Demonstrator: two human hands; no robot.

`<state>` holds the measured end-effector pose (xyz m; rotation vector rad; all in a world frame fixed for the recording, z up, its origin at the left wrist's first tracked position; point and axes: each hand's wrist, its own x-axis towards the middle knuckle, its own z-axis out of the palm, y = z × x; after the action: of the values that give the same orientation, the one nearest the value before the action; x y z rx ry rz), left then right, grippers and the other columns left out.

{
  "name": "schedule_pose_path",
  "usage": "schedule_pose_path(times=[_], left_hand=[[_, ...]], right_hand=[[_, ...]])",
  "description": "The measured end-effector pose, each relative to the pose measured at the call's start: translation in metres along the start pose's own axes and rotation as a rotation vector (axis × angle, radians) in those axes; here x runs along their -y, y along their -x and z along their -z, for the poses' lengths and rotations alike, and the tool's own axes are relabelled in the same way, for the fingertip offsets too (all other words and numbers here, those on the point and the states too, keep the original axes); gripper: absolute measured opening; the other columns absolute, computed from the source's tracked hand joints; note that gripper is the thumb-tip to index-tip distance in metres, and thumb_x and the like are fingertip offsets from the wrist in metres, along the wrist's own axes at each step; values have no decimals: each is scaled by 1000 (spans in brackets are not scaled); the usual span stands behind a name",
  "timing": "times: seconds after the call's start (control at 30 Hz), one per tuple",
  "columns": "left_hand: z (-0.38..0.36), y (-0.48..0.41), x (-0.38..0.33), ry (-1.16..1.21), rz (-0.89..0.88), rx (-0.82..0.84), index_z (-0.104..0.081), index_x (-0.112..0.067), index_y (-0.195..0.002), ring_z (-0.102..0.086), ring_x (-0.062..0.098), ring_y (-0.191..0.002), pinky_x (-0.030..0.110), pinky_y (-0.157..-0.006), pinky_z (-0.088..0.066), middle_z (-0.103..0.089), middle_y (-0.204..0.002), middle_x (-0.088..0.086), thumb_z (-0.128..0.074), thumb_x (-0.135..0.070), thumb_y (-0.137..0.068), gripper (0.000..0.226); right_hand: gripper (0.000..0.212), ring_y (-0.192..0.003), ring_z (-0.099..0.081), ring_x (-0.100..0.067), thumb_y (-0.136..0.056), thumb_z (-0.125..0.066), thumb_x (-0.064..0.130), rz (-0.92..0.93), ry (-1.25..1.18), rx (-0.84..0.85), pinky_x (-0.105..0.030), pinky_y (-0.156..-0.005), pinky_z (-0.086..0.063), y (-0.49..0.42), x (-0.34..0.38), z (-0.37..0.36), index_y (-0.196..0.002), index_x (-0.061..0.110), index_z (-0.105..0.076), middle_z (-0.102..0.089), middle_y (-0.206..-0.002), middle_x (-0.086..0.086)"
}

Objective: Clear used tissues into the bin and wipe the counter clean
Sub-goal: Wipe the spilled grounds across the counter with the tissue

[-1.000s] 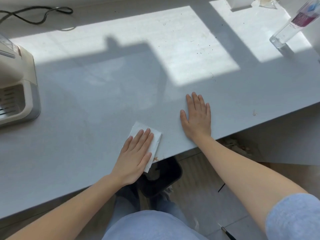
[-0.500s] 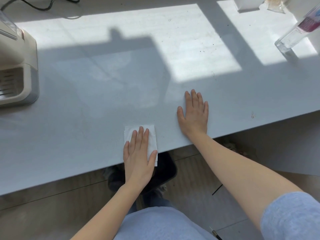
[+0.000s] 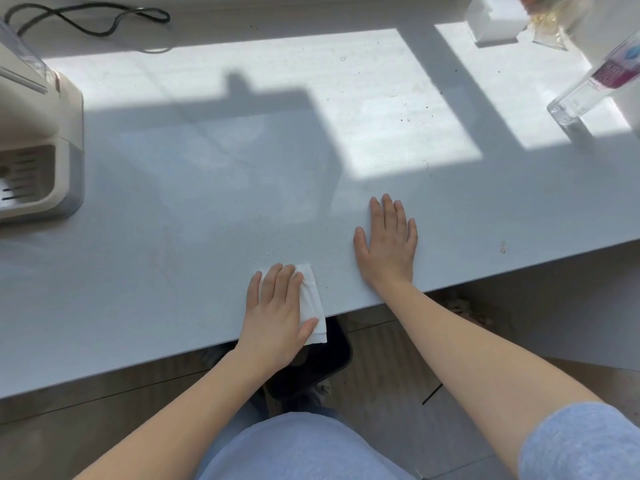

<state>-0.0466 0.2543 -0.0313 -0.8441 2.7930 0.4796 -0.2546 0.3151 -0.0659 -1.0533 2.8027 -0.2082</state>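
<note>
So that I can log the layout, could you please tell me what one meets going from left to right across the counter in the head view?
beige appliance → left hand, flat on the white tissue → right hand → small brown stain → clear bottle

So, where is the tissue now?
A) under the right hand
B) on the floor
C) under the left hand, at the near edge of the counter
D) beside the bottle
C: the left hand presses flat on the tissue at the near edge of the counter.
</note>
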Motion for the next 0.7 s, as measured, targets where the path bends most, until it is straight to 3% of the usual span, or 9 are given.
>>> schedule_pose_path(times=[0.17, 0.27, 0.33, 0.53, 0.7], left_hand=[[-11, 2, 1, 105, -91, -32, -23, -1, -144, -4, 31, -146, 40, -119, -5, -12, -157, 18, -49, -37, -91, 69], [-20, 3, 3, 80, -106, -17, 1, -12, -149, 17, 25, -145, 39, -119, 4, 14, -157, 8, -36, -45, -93, 74], [-23, 1, 3, 34, -103, -10, 11, -16, -147, 21, 23, -144, 38, -118, 8, 21, -155, 5, -32, -53, -92, 80], [-20, -4, -4, -46, -132, -57, -19, -4, -147, -16, 29, -144, 44, -117, -16, -18, -156, 14, -53, -41, -90, 75], [-19, -7, -3, -71, -222, -64, -14, -5, -148, -10, 26, -145, 40, -118, -7, -12, -157, 12, -47, -36, -95, 70]], right_hand=[[65, -149, -4, -20, -92, -15, 46, 0, 2, 3, -45, -120, -4, 0, -1, -1, -151, 19, -11, -10, -161, -1], [65, -149, -5, -20, -92, -16, 46, 5, 4, -5, -44, -119, -3, 0, -1, -1, -151, 20, -12, -11, -161, -2], [63, -148, -6, -20, -94, -20, 45, 7, -10, -13, -44, -119, -3, 0, -1, -2, -151, 19, -13, -12, -161, -2], [62, -148, -6, -21, -95, -22, 44, 10, 2, -14, -45, -120, -4, 0, -1, -2, -151, 19, -13, -12, -161, -3], [61, -149, -4, -21, -96, -22, 42, 11, 14, -12, -45, -120, -3, 0, 0, -3, -151, 18, -11, -10, -161, -3]])
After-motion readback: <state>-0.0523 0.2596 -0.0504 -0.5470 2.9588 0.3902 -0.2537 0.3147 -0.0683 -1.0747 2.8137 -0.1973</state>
